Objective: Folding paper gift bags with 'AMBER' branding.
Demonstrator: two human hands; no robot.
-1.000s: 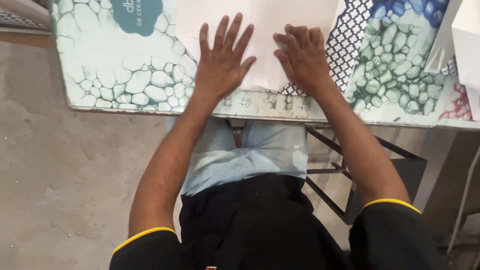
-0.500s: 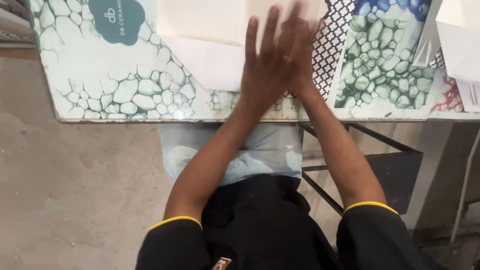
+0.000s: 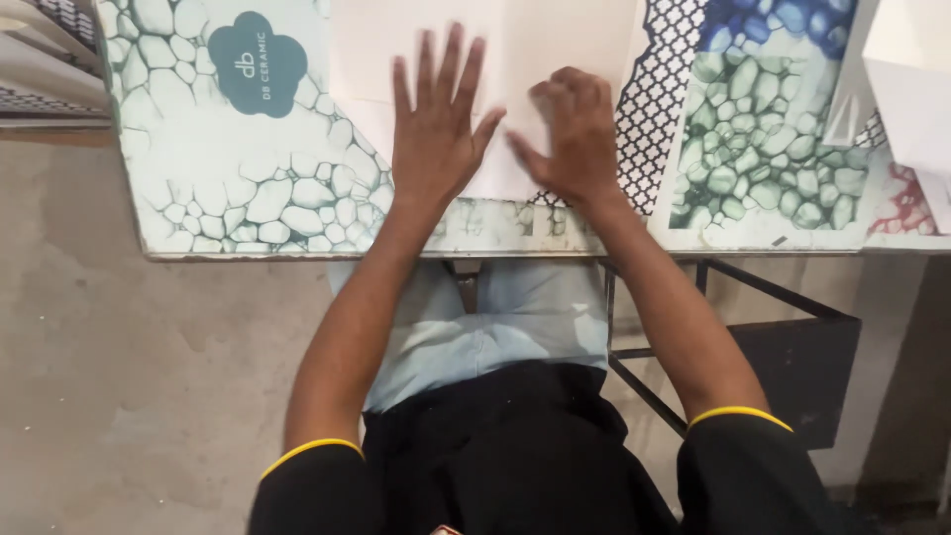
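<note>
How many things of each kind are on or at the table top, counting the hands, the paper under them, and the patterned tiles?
Hands: 2, the left hand flat with fingers spread, the right hand with fingers curled, both on the paper.
White paper sheet: 1 under the hands.
Patterned tiles: 2, a green pebble tile and a blue-green pebble tile.
Total: 5.
</note>
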